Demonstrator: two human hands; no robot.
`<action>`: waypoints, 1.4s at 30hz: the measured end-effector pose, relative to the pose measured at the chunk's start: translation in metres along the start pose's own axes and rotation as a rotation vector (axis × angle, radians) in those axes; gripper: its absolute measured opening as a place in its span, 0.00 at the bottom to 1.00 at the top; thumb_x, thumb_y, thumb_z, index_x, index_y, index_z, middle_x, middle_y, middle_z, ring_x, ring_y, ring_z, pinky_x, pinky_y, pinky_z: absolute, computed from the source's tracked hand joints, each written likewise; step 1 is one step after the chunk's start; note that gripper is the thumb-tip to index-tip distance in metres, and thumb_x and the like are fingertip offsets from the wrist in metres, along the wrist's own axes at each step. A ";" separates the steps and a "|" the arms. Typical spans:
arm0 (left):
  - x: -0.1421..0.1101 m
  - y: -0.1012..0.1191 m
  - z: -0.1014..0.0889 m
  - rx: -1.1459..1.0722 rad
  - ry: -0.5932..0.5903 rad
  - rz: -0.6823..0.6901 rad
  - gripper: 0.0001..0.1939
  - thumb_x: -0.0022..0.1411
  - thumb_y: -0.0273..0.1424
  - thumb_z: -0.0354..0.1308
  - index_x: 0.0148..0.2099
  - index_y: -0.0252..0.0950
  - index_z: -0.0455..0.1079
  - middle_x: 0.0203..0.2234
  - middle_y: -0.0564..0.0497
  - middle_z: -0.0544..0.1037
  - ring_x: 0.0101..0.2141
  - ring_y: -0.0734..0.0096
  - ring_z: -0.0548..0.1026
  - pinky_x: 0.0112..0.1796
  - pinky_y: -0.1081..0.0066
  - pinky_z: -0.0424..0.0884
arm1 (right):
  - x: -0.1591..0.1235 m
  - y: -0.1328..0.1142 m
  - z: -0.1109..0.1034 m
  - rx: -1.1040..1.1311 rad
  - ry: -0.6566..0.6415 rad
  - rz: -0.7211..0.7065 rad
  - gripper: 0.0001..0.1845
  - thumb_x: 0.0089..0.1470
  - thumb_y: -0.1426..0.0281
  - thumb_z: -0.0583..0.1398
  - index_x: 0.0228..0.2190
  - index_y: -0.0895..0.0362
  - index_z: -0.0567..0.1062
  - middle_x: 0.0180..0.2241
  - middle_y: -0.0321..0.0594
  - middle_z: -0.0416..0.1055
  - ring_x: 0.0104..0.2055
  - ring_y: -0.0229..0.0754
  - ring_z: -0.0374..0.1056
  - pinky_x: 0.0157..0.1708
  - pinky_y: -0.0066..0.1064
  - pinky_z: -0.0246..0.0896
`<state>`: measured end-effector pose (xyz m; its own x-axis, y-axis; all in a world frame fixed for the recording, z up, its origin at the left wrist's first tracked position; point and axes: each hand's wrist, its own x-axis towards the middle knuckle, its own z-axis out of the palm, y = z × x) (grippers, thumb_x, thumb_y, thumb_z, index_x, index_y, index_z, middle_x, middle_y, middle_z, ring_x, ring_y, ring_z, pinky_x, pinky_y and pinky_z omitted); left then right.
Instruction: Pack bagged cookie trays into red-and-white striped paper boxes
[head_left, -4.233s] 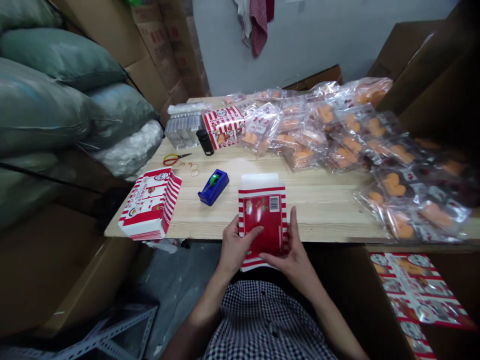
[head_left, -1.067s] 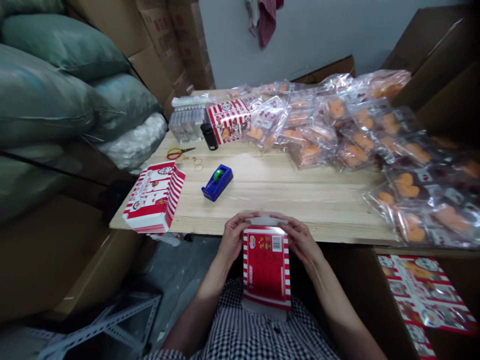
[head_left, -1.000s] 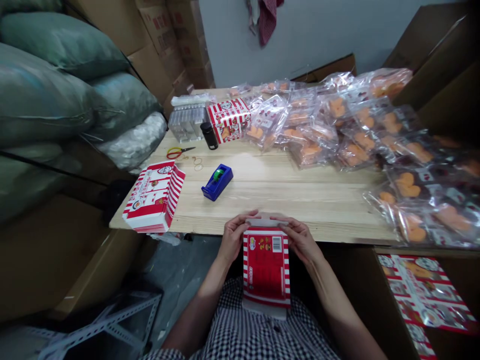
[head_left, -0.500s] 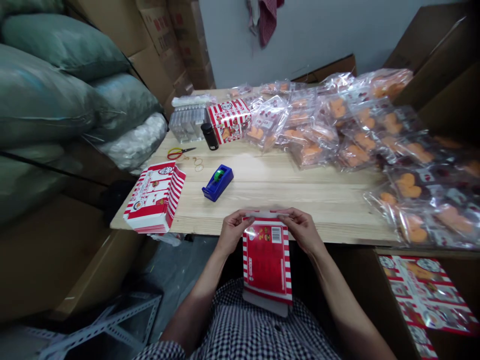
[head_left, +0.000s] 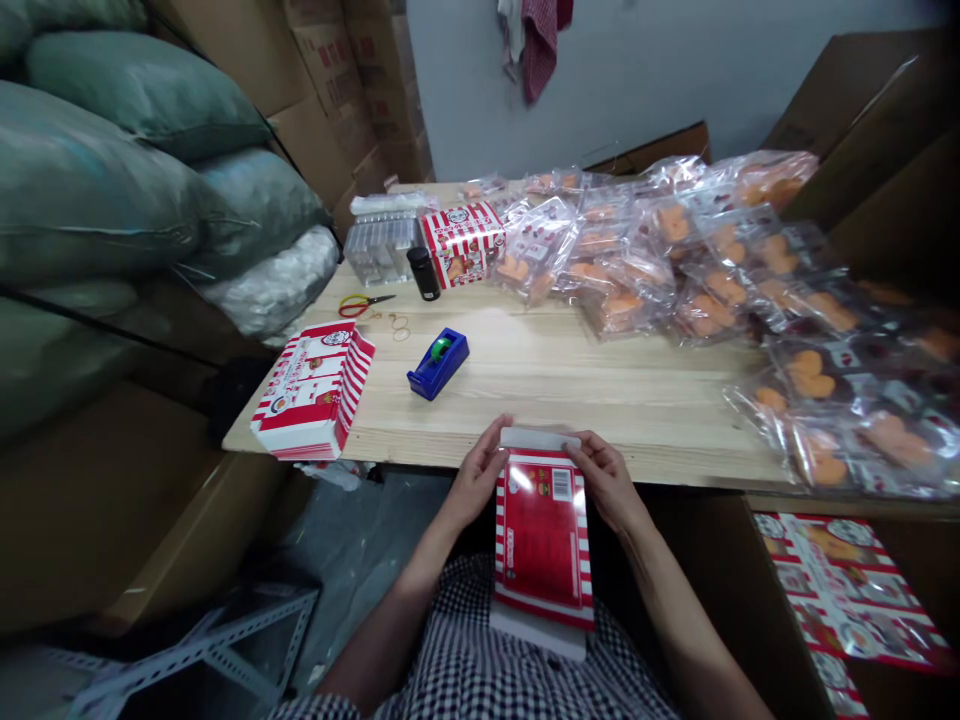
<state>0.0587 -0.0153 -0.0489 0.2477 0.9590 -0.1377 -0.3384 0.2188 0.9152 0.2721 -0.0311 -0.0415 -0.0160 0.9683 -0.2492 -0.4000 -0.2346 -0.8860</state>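
A red-and-white striped carton [head_left: 541,540] with a barcode hangs between my two hands, at the table's near edge and over my lap. Its pale top flap [head_left: 538,438] stands up, and another pale flap shows at its lower end. My left hand [head_left: 478,473] grips the carton's upper left edge, thumb on the printed face. At the upper right edge, my right hand [head_left: 604,475] holds it the same way. Fingers behind the carton are partly hidden.
On the wooden table [head_left: 517,390] stand a blue tape dispenser [head_left: 439,363], a stack of flat cartons [head_left: 311,390], scissors [head_left: 363,304], a black bottle [head_left: 424,273] and an upright striped box [head_left: 465,243]. Bagged orange pieces [head_left: 705,310] cover the right side. Printed sheets [head_left: 855,585] lie lower right.
The carton has shifted slightly down and right in view. Its top flap, previously folded low under my fingers, now stands up. My hands have moved to the carton's sides.
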 end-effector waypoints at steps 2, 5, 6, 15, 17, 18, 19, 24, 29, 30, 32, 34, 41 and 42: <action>-0.002 -0.007 0.007 0.025 0.136 0.106 0.23 0.60 0.34 0.66 0.57 0.42 0.68 0.65 0.43 0.65 0.57 0.59 0.72 0.56 0.61 0.68 | -0.002 0.002 -0.002 0.016 0.036 -0.009 0.15 0.51 0.59 0.71 0.37 0.52 0.78 0.32 0.35 0.80 0.30 0.39 0.74 0.33 0.29 0.69; -0.006 -0.011 0.010 0.027 0.184 0.098 0.14 0.60 0.33 0.66 0.47 0.38 0.71 0.62 0.43 0.69 0.51 0.61 0.76 0.50 0.66 0.70 | -0.006 0.003 -0.004 0.026 0.056 0.003 0.14 0.49 0.61 0.71 0.36 0.51 0.76 0.32 0.35 0.79 0.31 0.40 0.74 0.32 0.29 0.69; -0.007 -0.010 0.008 0.041 0.164 0.072 0.12 0.60 0.34 0.66 0.44 0.37 0.71 0.60 0.43 0.70 0.50 0.62 0.76 0.48 0.68 0.70 | -0.008 0.004 -0.004 0.027 0.052 0.010 0.14 0.50 0.61 0.71 0.36 0.51 0.76 0.33 0.35 0.79 0.31 0.40 0.74 0.32 0.29 0.69; -0.032 -0.015 -0.003 0.195 0.163 0.033 0.13 0.62 0.38 0.63 0.31 0.34 0.71 0.39 0.49 0.80 0.37 0.68 0.76 0.39 0.72 0.70 | -0.033 0.023 0.002 -0.036 0.007 0.036 0.13 0.52 0.58 0.69 0.33 0.50 0.74 0.34 0.35 0.80 0.31 0.43 0.75 0.34 0.33 0.69; -0.038 -0.021 -0.001 0.099 0.239 0.057 0.12 0.59 0.36 0.66 0.43 0.37 0.71 0.48 0.47 0.79 0.39 0.68 0.78 0.41 0.71 0.72 | -0.037 0.027 0.002 -0.060 -0.004 0.009 0.12 0.53 0.59 0.69 0.32 0.50 0.75 0.38 0.38 0.81 0.35 0.45 0.76 0.37 0.36 0.70; -0.040 -0.022 0.001 0.038 0.241 0.042 0.18 0.59 0.35 0.67 0.50 0.40 0.69 0.52 0.46 0.78 0.40 0.67 0.78 0.41 0.69 0.73 | -0.039 0.029 0.002 -0.068 -0.015 -0.007 0.11 0.53 0.59 0.69 0.32 0.51 0.75 0.41 0.39 0.81 0.39 0.47 0.76 0.41 0.37 0.70; -0.041 -0.024 0.001 -0.018 0.216 0.010 0.24 0.58 0.34 0.67 0.55 0.41 0.66 0.54 0.44 0.77 0.41 0.65 0.79 0.42 0.67 0.74 | -0.041 0.030 0.002 -0.073 -0.029 -0.021 0.10 0.54 0.60 0.68 0.32 0.51 0.75 0.43 0.41 0.80 0.43 0.48 0.76 0.44 0.39 0.70; -0.038 -0.019 0.000 -0.104 0.001 -0.088 0.13 0.60 0.32 0.64 0.47 0.35 0.78 0.58 0.41 0.74 0.53 0.54 0.76 0.52 0.62 0.70 | -0.047 0.028 0.001 -0.052 -0.083 -0.010 0.11 0.55 0.59 0.68 0.33 0.51 0.75 0.45 0.41 0.80 0.46 0.48 0.76 0.44 0.38 0.71; -0.039 -0.009 -0.006 -0.053 -0.134 -0.141 0.18 0.64 0.36 0.61 0.53 0.36 0.77 0.54 0.41 0.78 0.52 0.52 0.77 0.51 0.60 0.72 | -0.047 0.020 -0.008 -0.163 -0.126 0.038 0.19 0.55 0.58 0.67 0.47 0.49 0.79 0.42 0.40 0.81 0.45 0.49 0.76 0.43 0.38 0.72; -0.038 -0.007 -0.007 -0.009 -0.165 -0.150 0.19 0.64 0.36 0.60 0.56 0.37 0.75 0.54 0.42 0.78 0.52 0.53 0.77 0.50 0.61 0.72 | -0.047 0.019 -0.009 -0.178 -0.138 0.036 0.19 0.55 0.58 0.67 0.48 0.49 0.80 0.42 0.40 0.81 0.47 0.50 0.76 0.46 0.40 0.72; -0.037 -0.002 -0.009 0.094 -0.207 -0.135 0.20 0.65 0.36 0.61 0.57 0.39 0.75 0.54 0.43 0.78 0.52 0.54 0.77 0.51 0.61 0.72 | -0.046 0.018 -0.009 -0.184 -0.153 0.031 0.18 0.57 0.58 0.66 0.48 0.48 0.81 0.45 0.41 0.80 0.51 0.52 0.74 0.51 0.43 0.70; -0.035 0.002 -0.010 0.188 -0.228 -0.097 0.18 0.66 0.36 0.59 0.56 0.39 0.76 0.54 0.44 0.78 0.53 0.54 0.76 0.54 0.60 0.70 | -0.044 0.019 -0.008 -0.192 -0.146 0.011 0.16 0.58 0.59 0.65 0.47 0.47 0.81 0.49 0.40 0.79 0.54 0.52 0.73 0.55 0.45 0.67; -0.032 -0.001 -0.010 0.207 -0.184 -0.111 0.17 0.66 0.37 0.58 0.53 0.39 0.78 0.50 0.44 0.81 0.49 0.53 0.79 0.51 0.58 0.72 | -0.038 0.017 -0.005 -0.301 -0.111 -0.056 0.13 0.56 0.60 0.67 0.42 0.49 0.83 0.45 0.41 0.81 0.50 0.51 0.75 0.53 0.43 0.68; -0.031 -0.002 -0.009 0.201 -0.190 -0.120 0.17 0.66 0.37 0.58 0.55 0.39 0.77 0.50 0.44 0.80 0.49 0.53 0.79 0.51 0.58 0.72 | -0.037 0.016 -0.004 -0.317 -0.102 -0.062 0.12 0.54 0.61 0.68 0.41 0.49 0.83 0.44 0.41 0.81 0.48 0.51 0.76 0.51 0.42 0.68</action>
<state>0.0433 -0.0439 -0.0498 0.4466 0.8737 -0.1931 -0.1152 0.2701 0.9559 0.2705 -0.0707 -0.0481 -0.0981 0.9814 -0.1648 -0.0988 -0.1743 -0.9797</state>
